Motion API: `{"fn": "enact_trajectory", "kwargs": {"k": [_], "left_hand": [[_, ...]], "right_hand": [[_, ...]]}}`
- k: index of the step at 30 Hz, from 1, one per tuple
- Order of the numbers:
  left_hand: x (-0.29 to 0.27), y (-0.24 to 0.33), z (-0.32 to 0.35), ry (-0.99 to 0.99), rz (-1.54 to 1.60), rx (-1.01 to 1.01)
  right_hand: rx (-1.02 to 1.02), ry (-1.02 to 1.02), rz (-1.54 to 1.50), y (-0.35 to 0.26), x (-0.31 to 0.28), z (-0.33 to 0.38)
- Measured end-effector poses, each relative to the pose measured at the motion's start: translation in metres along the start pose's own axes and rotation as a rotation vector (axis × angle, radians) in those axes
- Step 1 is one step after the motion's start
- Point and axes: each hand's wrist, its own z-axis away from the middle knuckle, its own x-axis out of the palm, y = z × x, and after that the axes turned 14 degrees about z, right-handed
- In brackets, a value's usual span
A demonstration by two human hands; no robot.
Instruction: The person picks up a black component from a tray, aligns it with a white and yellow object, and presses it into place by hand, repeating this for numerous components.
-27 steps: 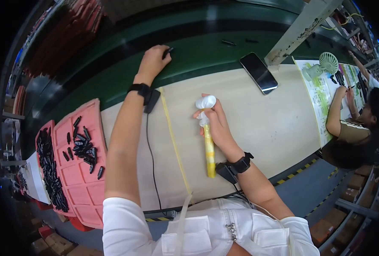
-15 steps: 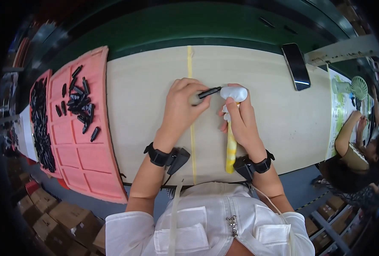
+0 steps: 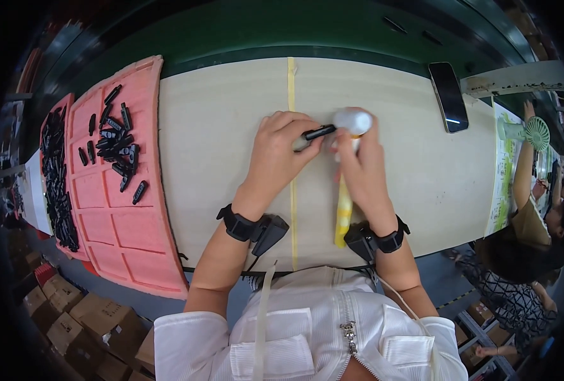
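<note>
Black plastic clip (image 3: 318, 133) sits pinched in the left hand (image 3: 282, 149), its tip touching the white head of the yellow-handled tool (image 3: 347, 159) gripped by the right hand (image 3: 358, 166) over the table (image 3: 212, 127). Judging by the many loose black clips (image 3: 114, 145) on the pink foam tray (image 3: 123, 235), most work remains.

Bare beige tabletop (image 3: 218, 127) lies open between the pink foam tray (image 3: 129, 222) strewn with small black plastic parts (image 3: 114, 149) on the left and the flat black phone (image 3: 448, 96) far right, crossed only by yellow tape (image 3: 291, 82).
</note>
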Motion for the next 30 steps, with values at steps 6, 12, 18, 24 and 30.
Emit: {"fn": "enact_trajectory", "kwargs": {"k": [6,12,18,24,30], "left_hand": [[0.001,0.016,0.008,-0.020,0.576,-0.393],[0.002,0.009,0.007,0.034,0.858,-0.510],[0.007,0.013,0.008,0.067,0.806,-0.423],[-0.010,0.028,0.008,-0.023,0.497,-0.349],[-0.092,-0.007,0.016,0.796,0.650,-0.299]], "right_hand": [[0.041,0.113,-0.183,0.006,-0.008,-0.002],[-0.017,0.081,-0.293,0.004,-0.007,0.003],[-0.056,0.090,-0.267,0.007,-0.003,0.003],[-0.055,0.037,-0.285,0.011,0.000,0.003],[-0.037,-0.005,-0.211,0.003,0.004,0.008]]}}
